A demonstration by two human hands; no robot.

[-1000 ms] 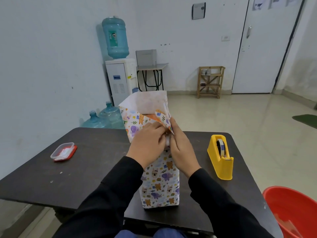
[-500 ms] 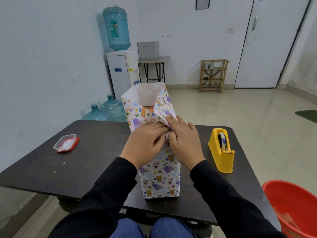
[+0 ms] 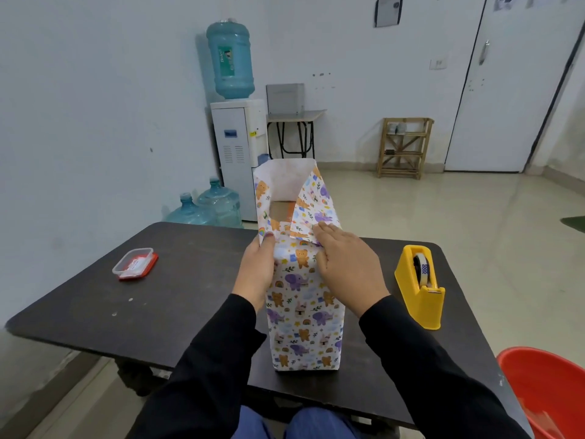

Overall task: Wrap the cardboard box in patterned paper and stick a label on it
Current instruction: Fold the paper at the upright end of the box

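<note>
Nearest me, the cardboard box stands upright on the near half of the table, its long axis vertical. It is sleeved in patterned paper with the top end unclosed.

Both hands are at that top end. The left hand holds the box's upper left side, thumb on the near left corner; its fingers are hidden behind the box. The right hand lies with flat, extended fingers on the right flap, pressing it inward over the opening.

Controlling relation: the open end sits just above and beyond both hands. The far flap stands upright, white side toward me, and bare cardboard shows in the gap. In my judgement the right hand is better placed to finish the fold, and nothing obstructs it.

The yellow tape dispenser stands on the table well to the right, on the right hand's side. A red-lidded plastic container lies well to the left, and a red tub sits off the table's right corner.

Farther back are a water dispenser, spare water bottles and a wooden rack.
</note>
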